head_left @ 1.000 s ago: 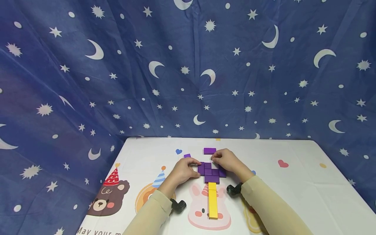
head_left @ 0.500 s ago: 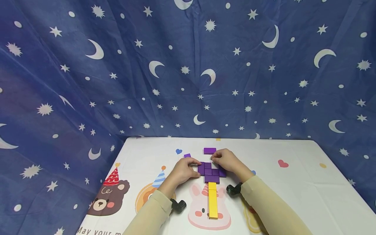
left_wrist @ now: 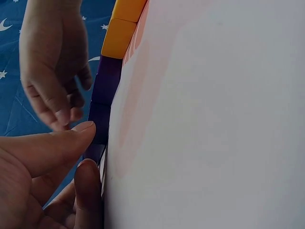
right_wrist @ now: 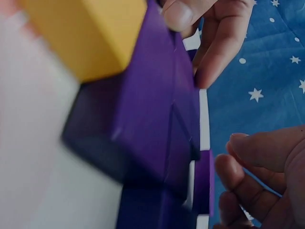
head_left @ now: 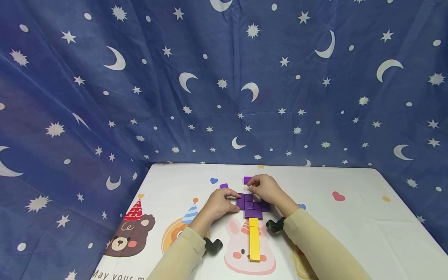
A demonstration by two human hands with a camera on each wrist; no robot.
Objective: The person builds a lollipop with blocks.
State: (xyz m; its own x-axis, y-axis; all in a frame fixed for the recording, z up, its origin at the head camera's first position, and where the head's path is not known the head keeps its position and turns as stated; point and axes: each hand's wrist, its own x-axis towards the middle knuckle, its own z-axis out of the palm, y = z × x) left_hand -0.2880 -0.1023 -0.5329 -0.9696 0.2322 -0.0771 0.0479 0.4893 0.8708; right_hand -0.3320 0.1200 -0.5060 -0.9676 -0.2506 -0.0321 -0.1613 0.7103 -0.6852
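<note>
Near the table's middle, several flat purple blocks (head_left: 253, 214) lie against each other. My left hand (head_left: 217, 204) reaches in from the left; its thumb and index finger grip the two ends of the leftmost purple block (head_left: 240, 202). In the right wrist view, the left thumb (right_wrist: 178, 16) is right at the purple edge. My right hand (head_left: 267, 190) hovers above the far side of the group with its fingers loosely bent, nothing showing between thumb and index finger. It partly covers a separate purple block (head_left: 247, 180) behind the group.
A strip of yellow blocks (head_left: 254, 243) runs from the purple group toward the front. One small purple block (head_left: 224, 186) lies beyond my left hand. The white tablecloth (head_left: 350, 221) has cartoon prints, and a blue star-patterned curtain (head_left: 224, 97) hangs behind.
My right hand has moved slightly left and away from me, now covering part of the far purple block. My left hand stays in place on the leftmost block.
</note>
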